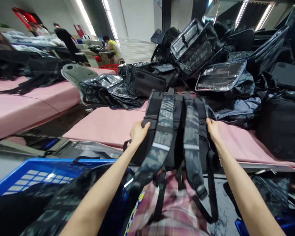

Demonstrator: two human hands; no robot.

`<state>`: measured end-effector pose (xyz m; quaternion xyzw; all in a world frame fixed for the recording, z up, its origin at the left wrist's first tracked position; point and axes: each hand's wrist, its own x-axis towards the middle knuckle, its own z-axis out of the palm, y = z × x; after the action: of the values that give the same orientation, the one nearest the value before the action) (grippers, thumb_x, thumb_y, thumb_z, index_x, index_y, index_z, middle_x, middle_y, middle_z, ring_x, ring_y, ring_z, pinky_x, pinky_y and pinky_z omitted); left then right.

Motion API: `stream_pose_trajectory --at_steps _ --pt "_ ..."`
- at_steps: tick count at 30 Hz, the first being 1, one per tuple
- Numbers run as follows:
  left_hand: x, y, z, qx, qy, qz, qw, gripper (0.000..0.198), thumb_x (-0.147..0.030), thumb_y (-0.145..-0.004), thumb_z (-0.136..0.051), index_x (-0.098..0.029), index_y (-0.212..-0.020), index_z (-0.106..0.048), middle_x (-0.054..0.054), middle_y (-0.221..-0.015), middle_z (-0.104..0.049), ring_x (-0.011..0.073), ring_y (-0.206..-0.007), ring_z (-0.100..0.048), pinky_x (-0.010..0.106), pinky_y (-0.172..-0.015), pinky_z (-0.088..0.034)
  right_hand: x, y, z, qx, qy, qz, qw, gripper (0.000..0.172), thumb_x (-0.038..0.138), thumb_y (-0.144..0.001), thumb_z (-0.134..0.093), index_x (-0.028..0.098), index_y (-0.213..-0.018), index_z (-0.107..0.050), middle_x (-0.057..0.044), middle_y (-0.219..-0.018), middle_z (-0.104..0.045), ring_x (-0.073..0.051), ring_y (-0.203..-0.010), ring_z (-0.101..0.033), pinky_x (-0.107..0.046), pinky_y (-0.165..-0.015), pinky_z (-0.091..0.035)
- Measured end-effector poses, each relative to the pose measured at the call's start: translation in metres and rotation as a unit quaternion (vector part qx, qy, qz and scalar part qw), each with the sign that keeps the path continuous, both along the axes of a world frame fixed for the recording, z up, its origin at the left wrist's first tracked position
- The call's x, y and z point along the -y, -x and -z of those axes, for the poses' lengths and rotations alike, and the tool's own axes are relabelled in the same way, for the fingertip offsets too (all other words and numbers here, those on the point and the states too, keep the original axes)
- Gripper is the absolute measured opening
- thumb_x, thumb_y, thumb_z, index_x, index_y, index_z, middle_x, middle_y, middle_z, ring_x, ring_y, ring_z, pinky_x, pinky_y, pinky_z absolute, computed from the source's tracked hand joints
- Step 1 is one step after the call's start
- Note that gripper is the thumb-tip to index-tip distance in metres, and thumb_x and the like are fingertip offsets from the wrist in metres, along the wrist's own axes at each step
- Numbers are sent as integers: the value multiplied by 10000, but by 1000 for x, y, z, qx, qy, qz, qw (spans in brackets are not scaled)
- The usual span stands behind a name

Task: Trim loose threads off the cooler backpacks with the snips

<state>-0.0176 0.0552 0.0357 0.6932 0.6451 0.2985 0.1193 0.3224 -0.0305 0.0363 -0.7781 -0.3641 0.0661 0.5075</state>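
Observation:
A camouflage backpack [177,131] lies on the near edge of the pink table [105,126], back side up, with its two padded shoulder straps [162,137] hanging toward me over the edge. My left hand [138,131] grips the backpack's left side, fingers curled over it. My right hand [213,128] clasps its right side. Both arms reach straight forward.
A heap of dark bags and open bag panels [211,65] covers the far and right part of the table. A blue plastic crate [44,173] holding dark bags sits at lower left. A second pink table [19,105] stands at left; people work in the background.

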Motion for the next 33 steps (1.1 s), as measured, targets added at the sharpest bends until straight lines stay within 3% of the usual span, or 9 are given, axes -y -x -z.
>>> stream_pose_trajectory --at_steps 4,9,11,14,17,20,25,29,33 --pt "-29 -20 12 -33 13 10 999 562 -487 -830 -420 25 -1006 -572 237 -1016 -598 295 -999 -555 386 -819 -400 -35 -7 13 15 80 23 996 428 453 -809 -427 103 -875 -664 -179 -898 -652 -277 -928 -576 -359 -816 -382" --pt "-41 -5 0 31 -1 80 996 526 -401 -836 -465 46 -1108 -513 207 -1081 -592 221 -933 -563 376 -842 -401 -34 -23 8 27 87 -5 996 427 428 -827 -432 69 -880 -658 -158 -831 -657 -223 -783 -592 -318 -737 -408" --pt "-20 10 -6 56 -39 101 993 450 -343 -845 -475 -1 -1133 -521 165 -1122 -589 185 -934 -550 346 -864 -394 -15 -21 0 26 64 -15 997 431 422 -852 -391 79 -945 -635 -122 -832 -657 -165 -676 -574 -283 -665 -420" --pt "42 30 -7 72 -124 115 983 290 -322 -850 -478 -118 -999 -620 78 -1004 -640 177 -929 -546 315 -865 -390 29 4 -14 56 -40 -55 996 396 401 -881 -350 133 -1033 -599 -73 -892 -650 -111 -618 -539 -247 -615 -423" --pt "118 32 6 36 -150 160 975 194 -351 -817 -534 -206 -849 -661 51 -868 -656 207 -872 -553 356 -857 -370 72 54 -23 133 -88 -200 967 278 333 -875 -416 180 -963 -630 -38 -856 -654 -135 -756 -586 -256 -696 -445" --pt "168 11 24 -38 -66 249 966 213 -381 -768 -603 -223 -895 -665 88 -896 -652 228 -806 -552 343 -749 -371 93 108 -19 229 -32 -387 892 262 192 -847 -435 200 -1025 -626 -48 -1029 -642 -153 -921 -596 -257 -764 -454" --pt "179 -35 32 -166 9 164 972 240 -295 -822 -532 -114 -960 -607 155 -902 -581 277 -843 -520 345 -675 -363 89 153 -4 367 143 -398 828 403 126 -814 -442 248 -1184 -543 -40 -1158 -595 -146 -791 -628 -228 -575 -421" --pt "175 -45 31 -240 3 128 962 210 -259 -839 -500 -92 -930 -589 154 -865 -549 273 -807 -524 340 -658 -368 90 146 -6 334 138 -381 851 240 183 -829 -486 239 -1025 -612 -22 -947 -642 -146 -773 -612 -223 -576 -385" --pt "173 -45 36 -218 30 137 966 335 -390 -790 -565 -73 -895 -592 176 -862 -557 296 -813 -551 351 -680 -382 97 126 -10 235 91 -403 879 149 281 -838 -515 201 -906 -621 -21 -860 -632 -149 -759 -591 -238 -643 -395"
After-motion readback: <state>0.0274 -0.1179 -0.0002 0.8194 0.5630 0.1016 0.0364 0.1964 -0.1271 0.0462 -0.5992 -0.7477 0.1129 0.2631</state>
